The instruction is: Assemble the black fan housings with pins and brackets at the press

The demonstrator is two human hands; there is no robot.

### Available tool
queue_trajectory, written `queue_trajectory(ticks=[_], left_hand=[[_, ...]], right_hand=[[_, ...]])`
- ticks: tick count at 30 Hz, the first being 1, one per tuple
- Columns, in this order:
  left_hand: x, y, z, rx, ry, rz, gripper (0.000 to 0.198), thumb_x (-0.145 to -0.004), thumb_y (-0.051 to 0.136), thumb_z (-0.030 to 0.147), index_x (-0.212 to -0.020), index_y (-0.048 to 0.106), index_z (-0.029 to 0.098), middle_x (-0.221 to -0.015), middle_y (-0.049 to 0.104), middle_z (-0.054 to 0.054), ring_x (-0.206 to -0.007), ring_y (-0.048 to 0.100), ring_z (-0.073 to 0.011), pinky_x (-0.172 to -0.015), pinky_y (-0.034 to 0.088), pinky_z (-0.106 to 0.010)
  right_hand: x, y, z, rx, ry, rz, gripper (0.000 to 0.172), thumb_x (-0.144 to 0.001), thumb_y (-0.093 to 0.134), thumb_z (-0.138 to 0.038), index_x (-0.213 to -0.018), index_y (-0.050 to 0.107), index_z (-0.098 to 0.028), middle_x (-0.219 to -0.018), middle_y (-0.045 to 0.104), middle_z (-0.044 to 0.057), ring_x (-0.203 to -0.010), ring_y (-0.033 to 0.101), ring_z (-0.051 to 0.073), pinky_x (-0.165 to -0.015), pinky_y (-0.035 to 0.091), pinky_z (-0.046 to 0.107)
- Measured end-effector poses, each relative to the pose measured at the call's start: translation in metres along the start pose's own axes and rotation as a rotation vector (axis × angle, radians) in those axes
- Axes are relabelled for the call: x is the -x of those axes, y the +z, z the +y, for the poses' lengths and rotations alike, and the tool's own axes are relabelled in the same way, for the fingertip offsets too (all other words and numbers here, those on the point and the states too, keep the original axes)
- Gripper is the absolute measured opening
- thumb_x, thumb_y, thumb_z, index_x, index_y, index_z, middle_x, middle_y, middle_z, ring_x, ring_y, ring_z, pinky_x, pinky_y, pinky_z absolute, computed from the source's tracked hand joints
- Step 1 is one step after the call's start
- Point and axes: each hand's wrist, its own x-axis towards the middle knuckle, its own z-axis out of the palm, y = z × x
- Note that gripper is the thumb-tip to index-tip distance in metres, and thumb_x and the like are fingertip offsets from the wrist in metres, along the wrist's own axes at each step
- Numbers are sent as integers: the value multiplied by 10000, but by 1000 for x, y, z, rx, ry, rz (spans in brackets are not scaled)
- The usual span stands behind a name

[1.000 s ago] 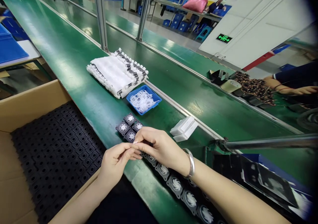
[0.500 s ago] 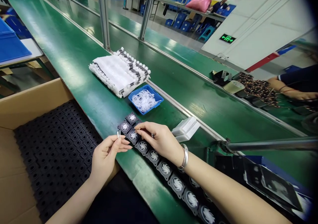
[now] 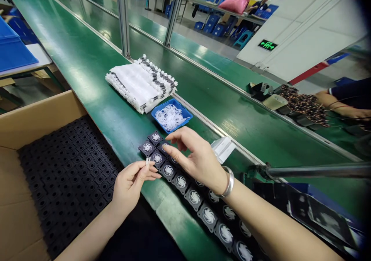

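My left hand [image 3: 130, 185] pinches a pair of small white strips [image 3: 148, 161] between thumb and forefinger, their ends sticking up. Just right of it, my right hand [image 3: 199, 158] hovers over the far end of the fans, thumb and fingers spread with nothing visible between them. Black square fans [image 3: 181, 182] with white swirled faces lie in two rows along the bench edge; my right hand and forearm hide part of the farther row. Beyond the fans, a blue tray [image 3: 188, 121] contains thin white loops [image 3: 169, 117].
A folded white stack with grey-and-white ends [image 3: 136, 81] lies on the green bench [image 3: 84, 64]. Left below is a cardboard box [image 3: 55, 105] of black square parts [image 3: 69, 180]. A white block [image 3: 224, 149] sits behind my right wrist. Across the rail, a co-worker's hand [image 3: 352, 112] is near bundled wires [image 3: 304, 104].
My right hand has lifted and opened its fingers, shifting right. My left hand has moved slightly right with the white strips still pinched. The view has shifted a little.
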Motion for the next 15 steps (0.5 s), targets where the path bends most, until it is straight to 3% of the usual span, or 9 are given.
queue_trajectory(ticks=[3, 5, 9, 13, 15], left_hand=[[1, 1, 1, -106, 82, -51, 240, -960, 548, 340, -973, 711, 165, -904, 739, -71, -795, 748, -204, -754, 640, -327], [2, 2, 2, -158, 125, -94, 244, -964, 539, 327, -926, 723, 172, -893, 744, -73, -811, 744, -206, -751, 638, -320], [3, 3, 2, -67, 103, -84, 252, -984, 504, 310, -965, 708, 162, -880, 740, -69, -777, 750, -190, -743, 641, -317], [1, 1, 0, 2, 46, -3, 242, -972, 532, 329, -1013, 692, 152, -866, 731, -59, -767, 755, -193, -746, 639, -316], [0, 0, 0, -4, 25, 26, 248, -967, 540, 341, -1006, 695, 151, -860, 726, -54, -751, 752, -189, -732, 635, -310]], right_hand=[[2, 3, -7, -240, -38, -248, 222, -929, 633, -360, -1074, 623, -193, -967, 626, 60, -780, 593, 135, -716, 525, 277], [4, 9, -9, -331, -43, -298, 170, -951, 599, -347, -964, 648, -185, -913, 645, 54, -793, 606, 135, -718, 525, 272], [-1, 12, -5, -442, 64, -206, 263, -918, 639, -394, -768, 651, -178, -802, 656, 33, -734, 609, 132, -675, 504, 265], [-20, 7, 10, -460, 291, -9, 219, -898, 662, -382, -816, 675, -180, -692, 663, -9, -600, 573, 106, -590, 466, 238], [-29, 9, 21, -343, 295, 53, 169, -912, 643, -331, -848, 686, -180, -663, 662, -23, -580, 567, 99, -601, 456, 235]])
